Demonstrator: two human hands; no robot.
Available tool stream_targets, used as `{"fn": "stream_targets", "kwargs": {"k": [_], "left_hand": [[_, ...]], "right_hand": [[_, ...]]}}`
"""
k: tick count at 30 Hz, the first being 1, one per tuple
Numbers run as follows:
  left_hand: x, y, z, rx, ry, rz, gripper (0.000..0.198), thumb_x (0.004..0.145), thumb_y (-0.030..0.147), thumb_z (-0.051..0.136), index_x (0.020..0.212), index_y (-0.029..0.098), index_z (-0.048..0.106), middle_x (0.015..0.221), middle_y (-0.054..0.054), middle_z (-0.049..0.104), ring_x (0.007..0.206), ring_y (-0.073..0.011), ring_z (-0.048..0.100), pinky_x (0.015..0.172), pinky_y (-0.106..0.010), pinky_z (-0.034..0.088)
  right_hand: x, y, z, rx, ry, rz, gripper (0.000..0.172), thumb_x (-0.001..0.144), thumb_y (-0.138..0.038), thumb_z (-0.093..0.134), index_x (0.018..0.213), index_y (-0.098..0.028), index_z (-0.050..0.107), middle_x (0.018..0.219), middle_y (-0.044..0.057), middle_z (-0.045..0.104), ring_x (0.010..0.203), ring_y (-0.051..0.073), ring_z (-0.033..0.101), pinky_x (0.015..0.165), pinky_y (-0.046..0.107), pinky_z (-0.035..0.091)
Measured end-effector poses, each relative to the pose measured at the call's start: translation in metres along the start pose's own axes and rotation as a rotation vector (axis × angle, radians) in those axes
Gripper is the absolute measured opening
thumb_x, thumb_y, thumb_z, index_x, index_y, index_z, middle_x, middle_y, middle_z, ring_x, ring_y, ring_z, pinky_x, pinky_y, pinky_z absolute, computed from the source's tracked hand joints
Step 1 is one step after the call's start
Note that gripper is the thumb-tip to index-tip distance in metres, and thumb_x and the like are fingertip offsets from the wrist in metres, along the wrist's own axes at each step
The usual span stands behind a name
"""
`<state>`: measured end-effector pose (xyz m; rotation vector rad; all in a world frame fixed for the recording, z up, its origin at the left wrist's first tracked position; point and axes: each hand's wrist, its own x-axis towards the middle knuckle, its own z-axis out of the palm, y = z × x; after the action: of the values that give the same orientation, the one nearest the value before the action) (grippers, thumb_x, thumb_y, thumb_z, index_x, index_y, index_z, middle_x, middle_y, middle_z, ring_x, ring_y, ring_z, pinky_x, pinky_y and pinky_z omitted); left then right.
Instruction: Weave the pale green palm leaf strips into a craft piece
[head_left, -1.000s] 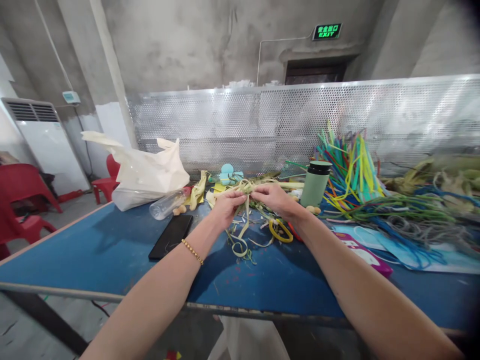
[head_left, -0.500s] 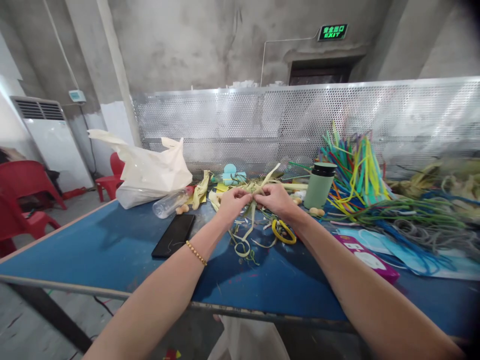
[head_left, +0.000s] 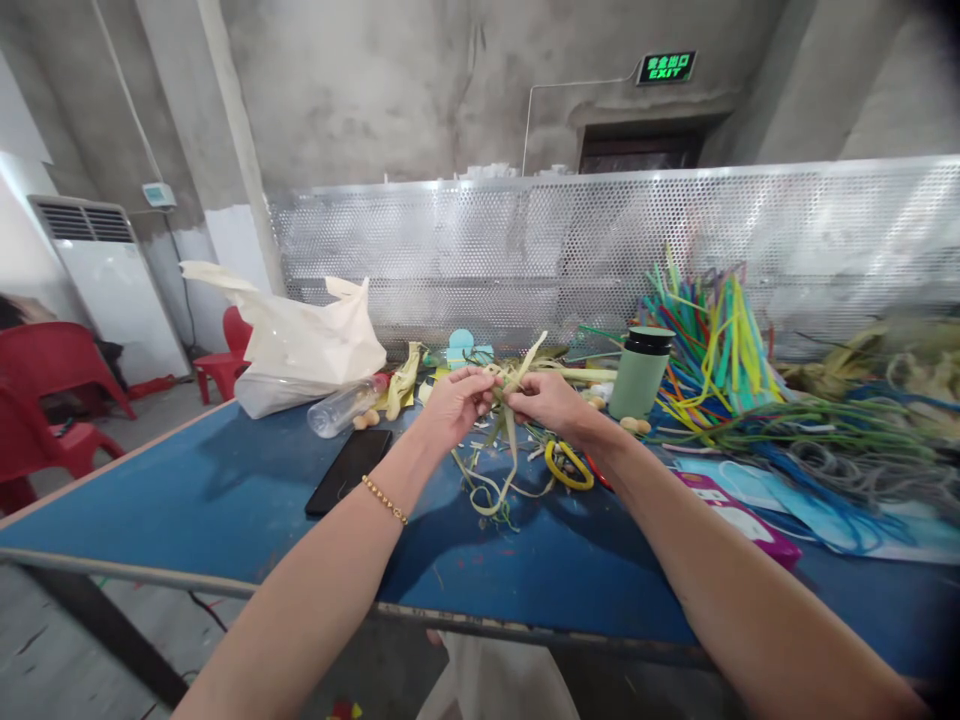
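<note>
Seen from the head camera, both hands meet above the middle of the blue worktop (head_left: 187, 490). The left hand (head_left: 450, 405) and right hand (head_left: 551, 402) each pinch the pale green leaf strips (head_left: 510, 400), a grip clenched on the knotted part, loose ends trailing down to the surface (curling there). Yellow-handled scissors (head_left: 566, 465) lie just beside the right wrist; a green flask (head_left: 639, 372) stands behind. Judged from this, keeping both pinches close to the crossing and pulling evenly should hold the weave tight.
</note>
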<state>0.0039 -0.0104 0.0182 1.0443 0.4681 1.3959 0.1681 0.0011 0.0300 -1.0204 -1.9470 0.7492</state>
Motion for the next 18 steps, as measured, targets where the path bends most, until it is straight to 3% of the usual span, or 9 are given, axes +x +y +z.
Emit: {"fn": "stream_targets", "kwargs": {"k": [6, 13, 18], "left_hand": [[0.006, 0.003, -0.007, -0.069, 0.103, 0.048, 0.022, 0.06, 0.011, 0.076, 0.078, 0.012, 0.063, 0.07, -0.001, 0.064, 0.058, -0.0067, 0.053, 0.062, -0.023, 0.044], [0.001, 0.007, -0.01, 0.505, 0.336, 0.273, 0.014, 0.073, 0.022, 0.068, 0.068, 0.015, 0.057, 0.049, 0.001, 0.057, 0.047, -0.0118, 0.054, 0.051, -0.024, 0.041], [-0.003, 0.005, -0.002, 0.567, 0.344, 0.36, 0.011, 0.075, 0.019, 0.062, 0.07, 0.018, 0.053, 0.056, 0.001, 0.06, 0.046, -0.0117, 0.055, 0.051, -0.024, 0.043]], "right_hand": [[0.003, 0.005, -0.001, -0.002, 0.004, 0.005, 0.008, 0.068, -0.02, 0.056, 0.061, -0.016, 0.059, 0.05, -0.001, 0.054, 0.048, 0.01, 0.046, 0.046, 0.023, 0.033], [0.0, -0.001, -0.003, -0.009, -0.062, -0.036, 0.014, 0.072, -0.026, 0.062, 0.063, -0.015, 0.062, 0.052, 0.0, 0.058, 0.048, 0.009, 0.049, 0.047, 0.022, 0.035], [0.001, 0.004, -0.002, -0.031, -0.069, -0.009, 0.014, 0.072, -0.023, 0.06, 0.061, -0.015, 0.061, 0.05, -0.001, 0.059, 0.046, 0.009, 0.049, 0.046, 0.021, 0.037]]}}
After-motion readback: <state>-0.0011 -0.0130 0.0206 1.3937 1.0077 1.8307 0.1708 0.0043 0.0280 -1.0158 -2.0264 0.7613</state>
